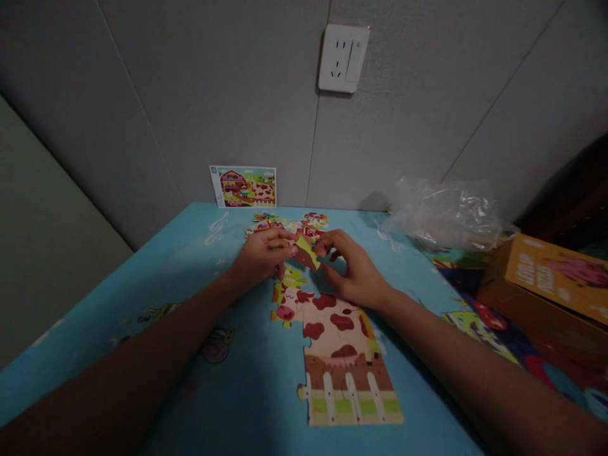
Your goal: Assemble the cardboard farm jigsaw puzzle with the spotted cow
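The left hand (261, 253) pinches one puzzle piece (306, 253); the right hand (354, 269) curls at its other edge, grip unclear. One joined cow puzzle (339, 342) lies nearer than both hands; overlapping pieces (266, 226), uncountable, lie just beyond. One card (247, 187) stands past the left hand; one plastic bag (451, 212) and one box (551, 285), contents unclear, sit right of the right hand.

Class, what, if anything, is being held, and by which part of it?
A brown-and-green jigsaw piece, held at its left edge by the left hand. Whether the right hand also grips it cannot be told.
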### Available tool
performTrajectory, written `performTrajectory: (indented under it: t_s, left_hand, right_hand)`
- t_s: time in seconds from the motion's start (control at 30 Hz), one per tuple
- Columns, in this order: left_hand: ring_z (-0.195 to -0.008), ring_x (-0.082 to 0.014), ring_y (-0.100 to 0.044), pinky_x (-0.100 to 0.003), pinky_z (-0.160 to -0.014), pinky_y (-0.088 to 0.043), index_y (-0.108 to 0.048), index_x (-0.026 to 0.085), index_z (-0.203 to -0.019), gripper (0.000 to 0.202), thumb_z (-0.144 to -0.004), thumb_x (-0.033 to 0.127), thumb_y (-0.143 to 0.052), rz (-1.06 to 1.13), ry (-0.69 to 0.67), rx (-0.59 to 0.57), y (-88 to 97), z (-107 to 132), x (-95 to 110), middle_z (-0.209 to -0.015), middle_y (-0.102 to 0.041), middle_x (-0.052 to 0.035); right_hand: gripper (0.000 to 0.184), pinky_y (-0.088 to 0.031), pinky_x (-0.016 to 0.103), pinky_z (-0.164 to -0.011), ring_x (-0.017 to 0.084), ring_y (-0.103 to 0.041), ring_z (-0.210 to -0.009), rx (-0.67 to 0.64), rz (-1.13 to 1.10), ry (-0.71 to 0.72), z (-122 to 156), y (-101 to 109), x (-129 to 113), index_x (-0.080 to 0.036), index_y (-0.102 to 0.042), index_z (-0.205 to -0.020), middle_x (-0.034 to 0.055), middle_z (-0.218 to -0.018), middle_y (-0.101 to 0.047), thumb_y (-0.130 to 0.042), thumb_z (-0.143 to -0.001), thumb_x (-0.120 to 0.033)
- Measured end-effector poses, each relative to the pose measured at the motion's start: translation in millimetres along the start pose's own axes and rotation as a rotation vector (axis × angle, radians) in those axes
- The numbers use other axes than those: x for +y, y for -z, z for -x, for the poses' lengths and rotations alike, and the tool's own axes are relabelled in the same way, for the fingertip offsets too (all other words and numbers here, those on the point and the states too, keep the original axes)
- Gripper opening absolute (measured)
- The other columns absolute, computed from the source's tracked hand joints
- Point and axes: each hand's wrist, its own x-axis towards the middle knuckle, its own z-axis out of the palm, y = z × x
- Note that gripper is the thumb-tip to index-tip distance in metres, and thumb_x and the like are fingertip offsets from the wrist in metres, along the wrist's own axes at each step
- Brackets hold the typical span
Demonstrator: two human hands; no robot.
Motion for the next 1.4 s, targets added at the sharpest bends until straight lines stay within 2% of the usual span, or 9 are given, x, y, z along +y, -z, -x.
performTrajectory:
  t_s: [0.1,0.27,0.4,0.6,0.93,1.13,1.4]
  left_hand:
    - [-0.032,-0.0077,-0.051,-0.017,-0.03,-0.033,-0.057,0.014,-0.095,0.03,-0.074,0.032,-0.069,-0.024,-0.009,0.014,0.4,0,-2,-0.058,-0.066,0.0021]
    - [-0.032,-0.01,-0.054,-0.017,-0.03,-0.032,-0.057,0.014,-0.094,0.027,-0.079,0.035,-0.064,-0.049,-0.005,-0.075,-0.8,2,-1,-0.051,-0.064,0.002]
    - [-0.031,-0.0104,-0.053,-0.016,-0.03,-0.031,-0.058,0.013,-0.09,0.025,-0.081,0.036,-0.062,-0.056,0.001,-0.084,-0.5,2,1,-0.043,-0.058,0.0031]
    - [-0.031,-0.0107,-0.053,-0.016,-0.03,-0.03,-0.058,0.014,-0.084,0.024,-0.08,0.037,-0.063,-0.05,0.007,-0.115,0.1,1,-1,-0.042,-0.057,0.0032]
    - [-0.031,-0.006,-0.048,-0.016,-0.032,-0.033,-0.062,0.014,-0.077,0.013,-0.079,0.027,-0.063,-0.118,0.018,-0.069,-0.1,1,2,-0.044,-0.057,0.0039]
    - [-0.033,-0.0078,-0.052,-0.017,-0.033,-0.034,-0.061,0.014,-0.078,0.011,-0.079,0.025,-0.061,-0.092,0.009,-0.068,-1.0,1,3,-0.047,-0.057,0.0033]
    - [-0.029,-0.0058,-0.046,-0.016,-0.032,-0.031,-0.061,0.014,-0.076,0.008,-0.079,0.021,-0.059,-0.098,0.04,-0.062,-2.3,2,6,-0.043,-0.055,0.0051]
  right_hand:
    - [0.023,-0.047,0.031,-0.071,0.018,-0.056,-0.081,0.011,-0.05,-0.125,1,-1,3,-0.018,-0.053,-0.1,0.0066,-0.094,-0.061,-0.056,-0.077,-0.02]
    - [0.015,-0.045,0.027,-0.063,0.014,-0.057,-0.067,0.065,-0.142,-0.252,2,-5,7,-0.019,-0.052,-0.097,0.0006,-0.077,-0.061,-0.055,-0.085,-0.028]
    - [0.011,-0.044,0.026,-0.062,0.013,-0.056,-0.065,0.08,-0.163,-0.233,2,-6,9,-0.02,-0.053,-0.094,-0.0003,-0.074,-0.06,-0.055,-0.085,-0.027]
    - [0.011,-0.043,0.026,-0.062,0.012,-0.055,-0.065,0.088,-0.158,-0.246,2,-7,11,-0.019,-0.054,-0.094,-0.0004,-0.074,-0.059,-0.054,-0.087,-0.028]
    - [0.013,-0.041,0.025,-0.059,0.011,-0.051,-0.061,0.084,-0.192,-0.26,3,-8,14,-0.019,-0.053,-0.093,-0.0016,-0.072,-0.057,-0.054,-0.088,-0.031]
    - [0.013,-0.04,0.025,-0.057,0.011,-0.051,-0.06,0.069,-0.182,-0.272,2,-7,13,-0.02,-0.053,-0.089,-0.0015,-0.069,-0.058,-0.056,-0.086,-0.032]
    - [0.012,-0.039,0.026,-0.057,0.011,-0.051,-0.06,0.057,-0.169,-0.27,3,-8,13,-0.019,-0.054,-0.089,-0.0014,-0.07,-0.057,-0.055,-0.087,-0.031]
